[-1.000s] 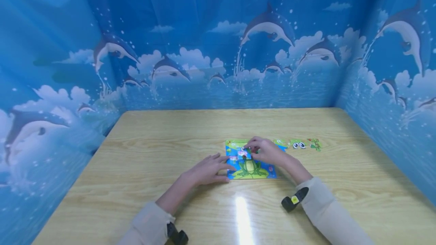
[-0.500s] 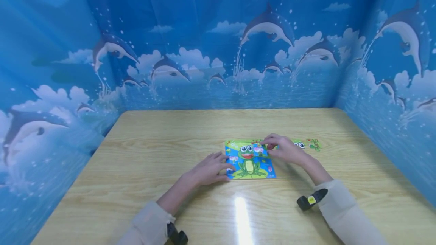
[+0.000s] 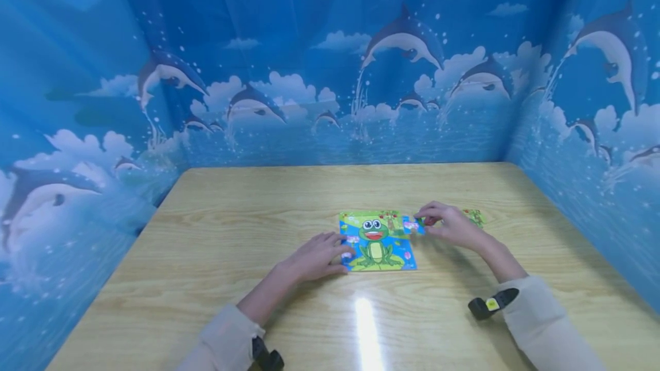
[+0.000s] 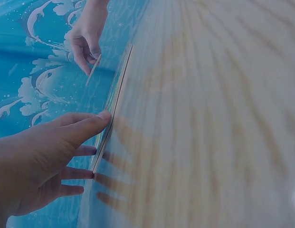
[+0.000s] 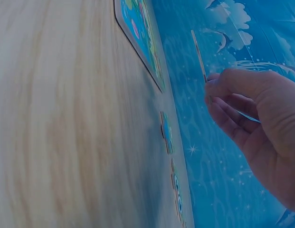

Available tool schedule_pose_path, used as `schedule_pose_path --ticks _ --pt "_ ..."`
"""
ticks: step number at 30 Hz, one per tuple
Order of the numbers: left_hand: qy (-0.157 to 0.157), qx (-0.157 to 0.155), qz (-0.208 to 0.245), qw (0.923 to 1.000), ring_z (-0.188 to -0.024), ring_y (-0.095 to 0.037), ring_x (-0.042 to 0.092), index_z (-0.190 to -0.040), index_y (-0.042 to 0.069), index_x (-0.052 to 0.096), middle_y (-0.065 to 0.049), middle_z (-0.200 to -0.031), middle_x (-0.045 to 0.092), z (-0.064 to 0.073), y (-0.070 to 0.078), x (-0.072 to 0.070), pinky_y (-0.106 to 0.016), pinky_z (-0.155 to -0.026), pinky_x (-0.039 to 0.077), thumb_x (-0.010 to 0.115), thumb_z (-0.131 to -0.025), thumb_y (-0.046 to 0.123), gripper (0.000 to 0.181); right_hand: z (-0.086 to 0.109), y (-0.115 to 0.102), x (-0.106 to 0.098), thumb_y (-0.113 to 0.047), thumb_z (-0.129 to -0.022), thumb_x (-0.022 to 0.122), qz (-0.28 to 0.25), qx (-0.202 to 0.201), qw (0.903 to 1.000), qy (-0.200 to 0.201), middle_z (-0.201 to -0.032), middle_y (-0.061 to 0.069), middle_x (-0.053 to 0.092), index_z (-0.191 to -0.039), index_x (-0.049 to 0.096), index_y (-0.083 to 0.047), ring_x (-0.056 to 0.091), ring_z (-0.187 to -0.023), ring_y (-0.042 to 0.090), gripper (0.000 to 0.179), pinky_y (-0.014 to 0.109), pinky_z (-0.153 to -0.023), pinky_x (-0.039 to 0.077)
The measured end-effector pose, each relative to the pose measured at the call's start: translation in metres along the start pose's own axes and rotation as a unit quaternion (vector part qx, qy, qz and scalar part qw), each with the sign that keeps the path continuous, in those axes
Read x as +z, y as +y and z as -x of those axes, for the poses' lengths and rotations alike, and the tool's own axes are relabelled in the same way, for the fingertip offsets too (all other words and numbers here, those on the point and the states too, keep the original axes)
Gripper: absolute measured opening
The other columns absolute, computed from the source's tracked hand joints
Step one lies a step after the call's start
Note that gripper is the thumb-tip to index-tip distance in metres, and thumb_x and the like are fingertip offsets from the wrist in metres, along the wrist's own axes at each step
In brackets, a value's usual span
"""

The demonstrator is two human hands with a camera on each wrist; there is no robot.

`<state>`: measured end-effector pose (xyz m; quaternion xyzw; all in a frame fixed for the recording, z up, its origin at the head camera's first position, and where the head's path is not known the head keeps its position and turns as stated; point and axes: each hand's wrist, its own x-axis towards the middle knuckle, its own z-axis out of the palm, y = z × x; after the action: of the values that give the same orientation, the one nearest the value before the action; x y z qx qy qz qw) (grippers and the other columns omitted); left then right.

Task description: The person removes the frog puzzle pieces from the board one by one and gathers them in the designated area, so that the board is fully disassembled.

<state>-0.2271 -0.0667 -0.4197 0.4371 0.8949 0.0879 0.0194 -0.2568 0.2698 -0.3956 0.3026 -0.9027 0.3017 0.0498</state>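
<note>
A frog jigsaw puzzle (image 3: 378, 253) in a flat board lies on the table, with a smiling green frog on blue. My left hand (image 3: 313, 257) touches the board's left side with its fingers spread; in the left wrist view the thumb (image 4: 103, 115) lies at the board's near edge. Beyond the board's right side, my right hand (image 3: 452, 227) pinches a blue puzzle piece (image 3: 411, 225) with a pink and white print. In the right wrist view this held piece (image 5: 198, 53) is seen edge-on, raised off the table.
Loose puzzle pieces lie in a row right of the board, partly hidden by my right hand: a green one (image 3: 474, 217), a blue-edged one (image 5: 167, 133) and one with eyes (image 5: 178, 192). A dolphin-print curtain (image 3: 289, 125) borders the wooden table (image 3: 247, 205).
My right hand has moved right from the puzzle's upper middle, carrying the blue piece past the board's right edge. The frog's face is now uncovered. My left hand stays in place.
</note>
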Motion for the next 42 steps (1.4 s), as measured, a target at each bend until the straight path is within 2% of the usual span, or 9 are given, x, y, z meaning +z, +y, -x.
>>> schedule_pose_path --ticks 4,8,12,17,22,31,42 --pt "0.003 -0.012 -0.004 0.9999 -0.128 -0.027 0.032 -0.136 0.019 0.044 -0.012 -0.139 0.038 0.0 -0.001 -0.001 -0.044 -0.106 0.023 0.056 -0.088 0.042 0.054 0.005 0.003 -0.005 0.01 -0.074 0.066 0.005 0.001 1.0 0.004 -0.101 0.014 0.059 -0.103 0.065 0.006 0.059 -0.079 0.02 0.029 0.029 -0.064 0.052" --pt "-0.003 -0.038 0.002 0.9993 -0.132 -0.032 0.025 -0.143 0.015 0.033 -0.016 -0.145 0.027 0.0 -0.001 -0.002 -0.047 -0.107 0.019 0.055 -0.088 0.047 0.068 0.011 0.007 -0.011 0.009 -0.076 0.065 0.009 0.017 0.9998 -0.002 -0.102 0.014 0.059 -0.104 0.064 0.006 0.059 -0.08 0.021 0.029 0.03 -0.065 0.052" --pt "-0.025 -0.075 0.014 0.9968 -0.134 -0.037 0.015 -0.146 0.014 0.026 -0.016 -0.149 0.015 0.002 -0.001 -0.002 -0.049 -0.107 0.013 0.049 -0.088 0.054 0.074 0.016 0.012 -0.016 0.01 -0.077 0.063 0.005 0.032 0.9994 -0.011 -0.102 0.016 0.058 -0.106 0.063 0.007 0.059 -0.081 0.023 0.029 0.03 -0.065 0.052" --pt "-0.048 -0.105 0.032 0.9928 -0.135 -0.036 0.009 -0.147 0.012 0.021 -0.013 -0.151 0.01 0.002 -0.002 0.0 -0.05 -0.107 0.009 0.044 -0.089 0.057 0.077 0.021 0.018 -0.018 0.01 -0.076 0.063 0.007 0.051 0.9983 -0.027 -0.101 0.017 0.058 -0.106 0.062 0.009 0.059 -0.082 0.024 0.03 0.03 -0.066 0.052" --pt "-0.054 -0.114 0.045 0.991 -0.135 -0.035 0.009 -0.147 0.011 0.021 -0.011 -0.151 0.012 0.002 -0.003 0.0 -0.051 -0.107 0.009 0.045 -0.089 0.058 0.078 0.025 0.022 -0.015 0.008 -0.077 0.064 0.0 0.063 0.9971 -0.042 -0.097 0.013 0.059 -0.106 0.062 0.006 0.059 -0.082 0.023 0.029 0.033 -0.069 0.052" --pt "-0.058 -0.117 0.048 0.9903 -0.135 -0.035 0.01 -0.147 0.012 0.022 -0.01 -0.151 0.014 0.002 -0.002 -0.001 -0.051 -0.107 0.01 0.045 -0.088 0.058 0.078 0.03 0.029 -0.008 0.004 -0.078 0.066 0.015 0.05 0.9974 -0.05 -0.101 0.011 0.061 -0.105 0.065 0.0 0.06 -0.088 0.027 0.027 0.036 -0.072 0.053" --pt "-0.061 -0.116 0.044 0.9904 -0.135 -0.035 0.011 -0.147 0.012 0.023 -0.01 -0.151 0.015 0.002 0.0 -0.003 -0.051 -0.107 0.011 0.045 -0.088 0.057 0.077 0.031 0.035 -0.005 0.005 -0.078 0.066 0.022 0.041 0.9976 -0.052 -0.104 0.01 0.062 -0.105 0.067 -0.002 0.06 -0.086 0.022 0.028 0.03 -0.07 0.052"
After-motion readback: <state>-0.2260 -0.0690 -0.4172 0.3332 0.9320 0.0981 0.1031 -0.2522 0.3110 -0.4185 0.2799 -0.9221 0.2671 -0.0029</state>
